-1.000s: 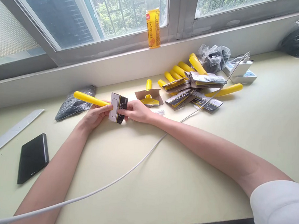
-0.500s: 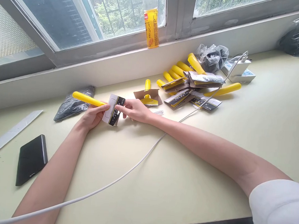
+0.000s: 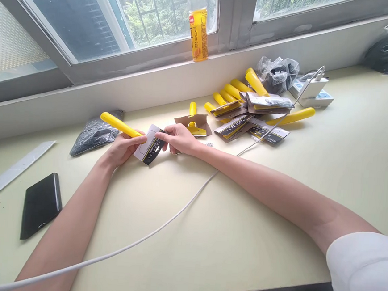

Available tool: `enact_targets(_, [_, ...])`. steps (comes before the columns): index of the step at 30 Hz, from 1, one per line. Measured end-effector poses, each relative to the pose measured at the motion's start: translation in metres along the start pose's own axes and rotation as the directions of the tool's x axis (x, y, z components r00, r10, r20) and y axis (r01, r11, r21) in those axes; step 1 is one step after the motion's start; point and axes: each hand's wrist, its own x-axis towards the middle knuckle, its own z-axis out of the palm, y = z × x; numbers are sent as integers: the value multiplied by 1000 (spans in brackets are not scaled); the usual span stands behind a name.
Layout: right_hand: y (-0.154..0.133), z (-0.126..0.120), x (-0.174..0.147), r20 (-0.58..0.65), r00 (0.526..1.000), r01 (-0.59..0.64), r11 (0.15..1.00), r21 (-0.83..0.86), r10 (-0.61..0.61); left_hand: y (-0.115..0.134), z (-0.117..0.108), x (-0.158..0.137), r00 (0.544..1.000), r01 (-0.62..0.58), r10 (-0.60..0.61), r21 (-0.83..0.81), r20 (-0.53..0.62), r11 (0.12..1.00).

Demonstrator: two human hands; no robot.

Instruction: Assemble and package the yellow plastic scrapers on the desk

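Left hand point(image 3: 121, 149): I see it closed round yellow-handled tool point(image 3: 119, 123), thumb where handle meets printed card point(image 3: 148, 145). Right hand point(image 3: 182, 140): thumb and fingers pinched on printed card's right edge. Just beyond right hand: second yellow tool point(image 3: 197, 131) in opened brown sleeve point(image 3: 181, 121). Farther right: pile of carded yellow tools point(image 3: 271, 103). Just beyond left hand, leftward: bag of dark material point(image 3: 92, 136). Nearer, left of left hand: flat black object point(image 3: 40, 205).
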Motion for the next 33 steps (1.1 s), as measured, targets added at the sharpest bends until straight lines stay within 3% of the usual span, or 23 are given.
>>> enact_targets(8, [-3, -2, 5, -123, 992, 7, 994, 113, 7, 2, 1, 3, 992, 73, -84, 121, 90, 990])
enact_targets(14, [-4, 0, 5, -166, 986, 9, 994, 107, 9, -3, 1, 5, 996, 79, -85, 138, 39, 987])
enact_targets(20, [-1, -4, 4, -70, 997, -19, 996, 91, 25, -3, 1, 4, 999, 38, -38, 87, -1, 995])
enact_targets(26, [1, -6, 1, 79, 997, 20, 1000, 7, -20, -1, -3, 4, 999, 29, -33, 144, 28, 989])
enact_targets(33, [-1, -3, 2, 4, 998, 55, 998, 39, -55, 1, 3, 1, 996, 76, -85, 192, 39, 978])
